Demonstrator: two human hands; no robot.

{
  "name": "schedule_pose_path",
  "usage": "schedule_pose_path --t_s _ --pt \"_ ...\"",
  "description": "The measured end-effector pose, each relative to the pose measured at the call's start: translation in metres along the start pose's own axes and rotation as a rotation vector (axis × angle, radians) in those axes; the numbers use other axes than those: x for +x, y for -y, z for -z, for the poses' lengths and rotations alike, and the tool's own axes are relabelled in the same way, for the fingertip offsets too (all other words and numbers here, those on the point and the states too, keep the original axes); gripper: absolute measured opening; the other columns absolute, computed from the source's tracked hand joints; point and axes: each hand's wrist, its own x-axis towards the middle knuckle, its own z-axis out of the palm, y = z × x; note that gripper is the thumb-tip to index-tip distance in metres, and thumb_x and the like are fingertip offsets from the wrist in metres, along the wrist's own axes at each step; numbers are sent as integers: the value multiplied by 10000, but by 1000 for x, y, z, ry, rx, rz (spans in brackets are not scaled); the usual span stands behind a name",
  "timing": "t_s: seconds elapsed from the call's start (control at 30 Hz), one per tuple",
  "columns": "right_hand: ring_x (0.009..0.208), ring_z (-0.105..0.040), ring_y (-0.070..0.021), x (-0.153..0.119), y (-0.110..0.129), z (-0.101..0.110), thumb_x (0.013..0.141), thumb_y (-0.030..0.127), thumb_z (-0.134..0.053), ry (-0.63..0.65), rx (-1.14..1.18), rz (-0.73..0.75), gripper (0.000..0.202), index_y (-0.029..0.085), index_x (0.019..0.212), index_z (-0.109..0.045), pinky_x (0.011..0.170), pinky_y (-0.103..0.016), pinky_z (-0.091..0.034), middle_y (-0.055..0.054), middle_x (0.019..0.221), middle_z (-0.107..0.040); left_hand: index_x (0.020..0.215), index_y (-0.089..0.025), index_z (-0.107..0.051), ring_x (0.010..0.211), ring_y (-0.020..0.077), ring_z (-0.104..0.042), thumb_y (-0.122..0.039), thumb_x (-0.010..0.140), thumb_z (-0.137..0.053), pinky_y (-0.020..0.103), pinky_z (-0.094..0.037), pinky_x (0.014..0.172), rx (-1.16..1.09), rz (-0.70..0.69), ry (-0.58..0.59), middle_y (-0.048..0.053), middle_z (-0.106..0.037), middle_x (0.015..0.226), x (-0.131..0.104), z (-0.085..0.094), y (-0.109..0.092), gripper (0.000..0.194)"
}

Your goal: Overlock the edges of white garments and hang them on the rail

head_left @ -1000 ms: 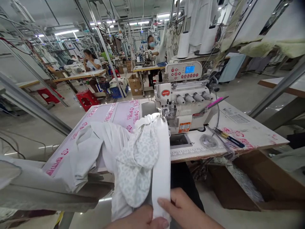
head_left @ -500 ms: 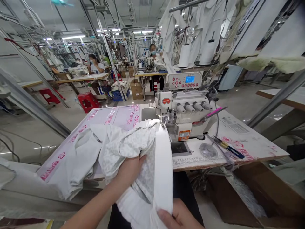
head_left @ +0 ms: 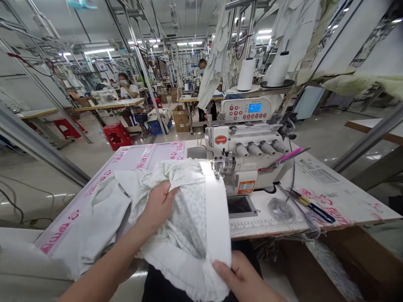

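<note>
A pale patterned garment [head_left: 189, 209] with a wide white band [head_left: 217, 209] runs from the needle area of a white sewing machine [head_left: 248, 142] down toward the lap. My left hand [head_left: 160, 201] is closed on a fold of the patterned cloth, left of the band. Lower down, my right hand [head_left: 234, 270] pinches the band's near end between thumb and fingers. The band's upper end lies at the presser foot. More of the white cloth [head_left: 103, 209] spreads over the left side of the table.
Snips [head_left: 315, 205] and a clear round bobbin-like item [head_left: 281, 209] lie right of the machine. Thread cones [head_left: 246, 74] stand behind it. A cardboard box [head_left: 362, 260] is at lower right. People sit at machines farther back.
My left hand has moved up and left, lifting the patterned cloth and opening out the garment. My right hand stays on the band, slightly higher. The view has shifted a little.
</note>
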Motion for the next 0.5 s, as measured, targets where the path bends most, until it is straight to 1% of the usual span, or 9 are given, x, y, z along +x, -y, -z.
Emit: schedule_pose_path --t_s 0.07,0.13,0.27,0.33,0.4,0.43,0.47,0.5 --pt "545 -335 -97 10 9 7 840 429 -369 28 25 51 417 120 572 -453 504 -199 -315 8 571 -378 610 -170 -384 573 127 -405 -320 823 -328 222 -327 546 35 -10 -35 -23 -406 583 11 -2 -1 266" --pt "565 -347 -101 18 16 13 850 402 -363 31 42 75 387 120 603 -459 532 -205 -322 5 590 -394 610 -171 -376 569 126 -407 -295 815 -332 223 -323 544 63 -17 -60 -24 -407 581 23 -3 -2 244" --pt "548 -341 -98 36 22 25 842 415 -376 29 53 76 381 126 603 -446 515 -202 -306 12 571 -382 578 -173 -342 553 127 -408 -284 804 -355 231 -318 545 157 -32 -150 -25 -391 555 56 -5 0 252" --pt "534 -348 -97 48 24 33 835 435 -380 20 47 71 389 130 602 -444 503 -199 -305 12 562 -389 585 -174 -363 561 134 -416 -298 809 -358 241 -331 555 189 -45 -174 -20 -398 556 68 -5 -1 257" --pt "522 -350 -95 61 27 42 830 442 -379 -2 17 90 393 130 600 -445 493 -198 -302 13 555 -389 650 -168 -426 644 153 -456 -300 814 -363 261 -362 623 210 -105 -253 4 -453 623 69 -6 -6 219" --pt "522 -350 -94 67 28 46 830 434 -376 -18 -5 113 387 129 603 -446 493 -198 -302 12 558 -387 701 -162 -454 702 163 -471 -296 813 -371 274 -371 674 216 -160 -310 23 -481 677 63 -9 -11 193" --pt "528 -350 -94 72 30 50 829 420 -378 -38 -28 139 374 127 606 -446 498 -199 -303 12 565 -384 750 -156 -472 751 169 -479 -289 813 -379 284 -372 719 216 -227 -339 39 -501 726 52 -12 -16 174" --pt "536 -351 -94 76 31 53 826 402 -383 -57 -51 163 357 126 608 -446 505 -201 -304 12 573 -380 784 -155 -487 777 170 -485 -284 812 -384 287 -373 743 204 -291 -313 50 -515 759 39 -17 -21 167"
